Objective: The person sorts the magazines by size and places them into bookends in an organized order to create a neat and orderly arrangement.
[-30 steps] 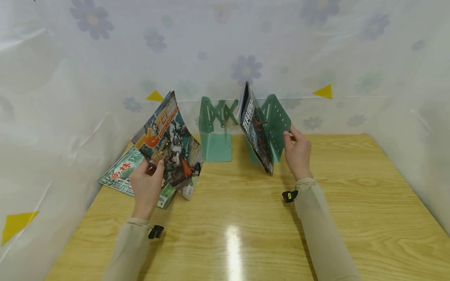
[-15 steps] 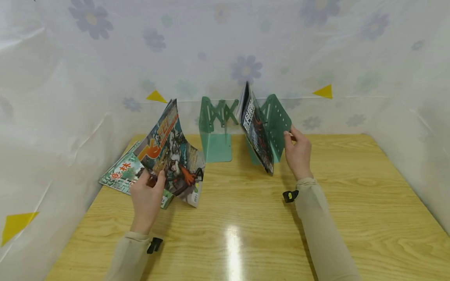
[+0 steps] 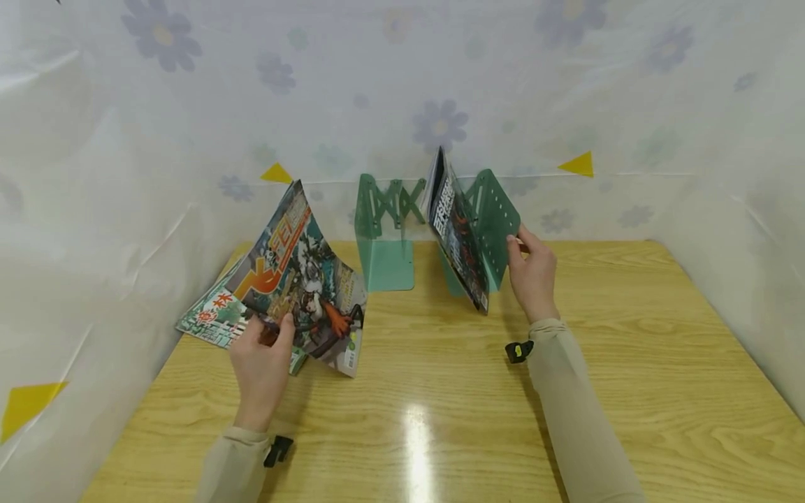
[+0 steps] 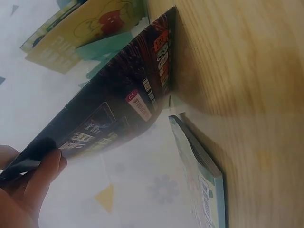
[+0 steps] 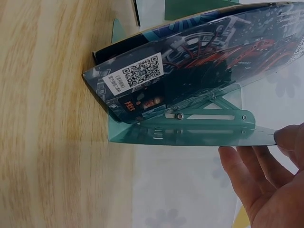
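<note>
Pale sheeting behind, purple flowers printed; yellow triangles; wood-grain table, bright light streak reflected on top.

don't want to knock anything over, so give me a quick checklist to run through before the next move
1. Left hand has the held magazine: ok, pinched between thumb and fingers.
2. Right hand steadies the green bookend: ok, it pinches the right panel's edge.
3. Gap between the bookend's left panel and the standing magazines: ok, open in the head view.
4. Standing magazines upright: not ok, they lean, tops tilted away from the right panel.
5. Held magazine flat: not ok, it is bowed.
6. Held magazine free of the green-and-white magazine under it: cannot tell.
</note>
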A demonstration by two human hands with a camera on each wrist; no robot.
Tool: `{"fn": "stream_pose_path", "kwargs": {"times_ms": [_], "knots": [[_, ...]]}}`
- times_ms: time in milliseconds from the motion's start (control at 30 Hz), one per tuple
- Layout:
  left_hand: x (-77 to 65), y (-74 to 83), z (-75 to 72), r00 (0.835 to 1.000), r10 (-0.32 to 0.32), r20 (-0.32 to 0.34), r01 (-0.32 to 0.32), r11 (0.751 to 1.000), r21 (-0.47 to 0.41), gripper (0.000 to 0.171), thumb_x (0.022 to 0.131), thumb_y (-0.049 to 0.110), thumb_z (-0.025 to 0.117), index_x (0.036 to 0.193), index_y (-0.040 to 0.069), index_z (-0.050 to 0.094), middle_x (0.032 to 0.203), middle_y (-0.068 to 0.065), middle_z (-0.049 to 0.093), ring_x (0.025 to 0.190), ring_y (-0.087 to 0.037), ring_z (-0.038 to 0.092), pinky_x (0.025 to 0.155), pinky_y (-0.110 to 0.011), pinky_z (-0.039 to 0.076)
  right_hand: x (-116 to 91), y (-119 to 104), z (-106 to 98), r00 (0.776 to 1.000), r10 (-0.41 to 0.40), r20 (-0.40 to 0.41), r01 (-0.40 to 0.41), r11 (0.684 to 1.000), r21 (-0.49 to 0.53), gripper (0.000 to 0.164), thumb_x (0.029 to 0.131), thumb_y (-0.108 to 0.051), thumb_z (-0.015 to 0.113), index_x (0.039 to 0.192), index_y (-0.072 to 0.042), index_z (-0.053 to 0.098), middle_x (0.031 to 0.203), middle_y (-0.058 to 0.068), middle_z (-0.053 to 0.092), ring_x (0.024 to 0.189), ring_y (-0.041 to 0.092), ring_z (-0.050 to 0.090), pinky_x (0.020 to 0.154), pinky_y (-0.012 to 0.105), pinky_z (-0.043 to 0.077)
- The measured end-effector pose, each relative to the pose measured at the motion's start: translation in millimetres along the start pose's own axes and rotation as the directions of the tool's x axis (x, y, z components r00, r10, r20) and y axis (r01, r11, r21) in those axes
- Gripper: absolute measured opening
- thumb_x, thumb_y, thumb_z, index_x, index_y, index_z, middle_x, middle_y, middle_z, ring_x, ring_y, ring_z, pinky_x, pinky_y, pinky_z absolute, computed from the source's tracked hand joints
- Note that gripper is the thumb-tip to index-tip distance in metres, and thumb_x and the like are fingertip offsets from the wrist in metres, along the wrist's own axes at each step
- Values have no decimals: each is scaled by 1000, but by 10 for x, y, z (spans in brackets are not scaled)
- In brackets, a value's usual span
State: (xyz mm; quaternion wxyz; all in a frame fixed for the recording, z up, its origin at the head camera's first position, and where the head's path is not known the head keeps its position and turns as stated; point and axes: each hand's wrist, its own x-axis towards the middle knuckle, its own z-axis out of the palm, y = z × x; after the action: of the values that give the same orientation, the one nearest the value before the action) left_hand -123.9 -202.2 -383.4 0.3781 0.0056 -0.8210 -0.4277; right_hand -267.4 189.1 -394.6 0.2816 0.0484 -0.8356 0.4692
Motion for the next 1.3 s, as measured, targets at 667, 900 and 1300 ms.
{"fn": "stream_pose_path", "kwargs": {"times_ms": [667, 900, 1300], "knots": [[-146, 103, -17, 996, 26, -82, -31, 998, -62, 12, 84, -5, 72, 96, -8, 72, 79, -16, 71, 61, 4, 61, 53, -10, 48, 28, 93, 213, 999, 39, 10, -39, 999, 38, 40, 104, -27, 53, 142, -14, 54, 136, 13, 58, 106, 33, 63, 75, 49, 54], [-160, 84, -7, 989, 48, -142, -54, 998, -37, 13, 81, -8, 73, 95, -6, 74, 72, -15, 70, 56, 0, 60, 51, -11, 47, 140, 109, 362, 999, 26, 31, -27, 998, 54, 40, 104, -28, 53, 142, -15, 54, 133, 12, 60, 105, 32, 62, 71, 46, 53], [-184, 180, 62, 985, 8, -175, -14, 999, -34, 9, 83, -9, 72, 91, -6, 73, 75, -14, 70, 56, -2, 60, 49, -13, 46, 451, -14, 671, 991, -14, 136, 3, 997, 81, 41, 104, -30, 52, 143, -17, 53, 134, 11, 59, 106, 29, 62, 68, 41, 51]]}}
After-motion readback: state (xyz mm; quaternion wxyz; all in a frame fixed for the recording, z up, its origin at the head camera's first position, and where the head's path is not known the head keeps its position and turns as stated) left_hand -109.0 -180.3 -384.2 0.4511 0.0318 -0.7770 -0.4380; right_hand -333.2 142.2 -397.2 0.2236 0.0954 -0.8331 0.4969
